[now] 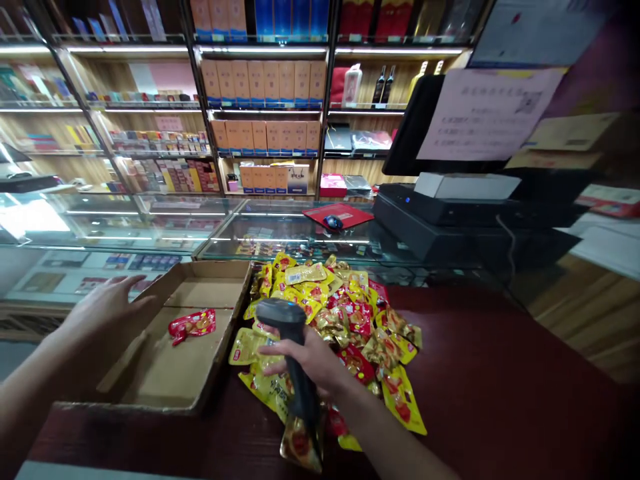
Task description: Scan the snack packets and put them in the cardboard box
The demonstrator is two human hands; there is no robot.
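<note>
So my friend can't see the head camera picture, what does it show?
A right hand grips a dark handheld scanner over a heap of shiny yellow, red and gold packets on a dark red counter. The open left hand is by the left side of a shallow cardboard box with one red packet inside. Behind are lit shelves.

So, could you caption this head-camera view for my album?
Right hand grips a scanner over heaped packets; left hand, open, near a cardboard box.

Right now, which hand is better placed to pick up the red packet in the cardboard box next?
Probably the left hand: it looks empty and open by the cardboard box, near the red packet; the right hand grips the scanner.
</note>
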